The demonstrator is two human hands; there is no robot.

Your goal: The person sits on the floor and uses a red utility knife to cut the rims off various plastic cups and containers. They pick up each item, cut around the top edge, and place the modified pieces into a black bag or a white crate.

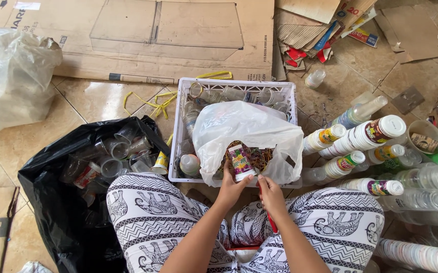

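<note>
My left hand (230, 186) grips a small plastic cup with a colourful printed label (241, 161), held upside down over a white plastic bag (244, 126). My right hand (269, 194) is closed around a red-handled tool (271, 221) and touches the cup's lower rim. The bag holds a tangle of peeled label strips (262, 157) and rests on a white plastic crate (186, 101) with clear cups and bottles inside. My knees, in black-and-white elephant-print trousers, frame both hands.
A black bag (47, 197) of clear cups lies at my left. Stacks of labelled cups (360, 136) and clear bottles (421, 199) lie at my right. Flattened cardboard (153, 35), yellow straps (151, 103) and a clear bag (12, 76) lie on the tiled floor.
</note>
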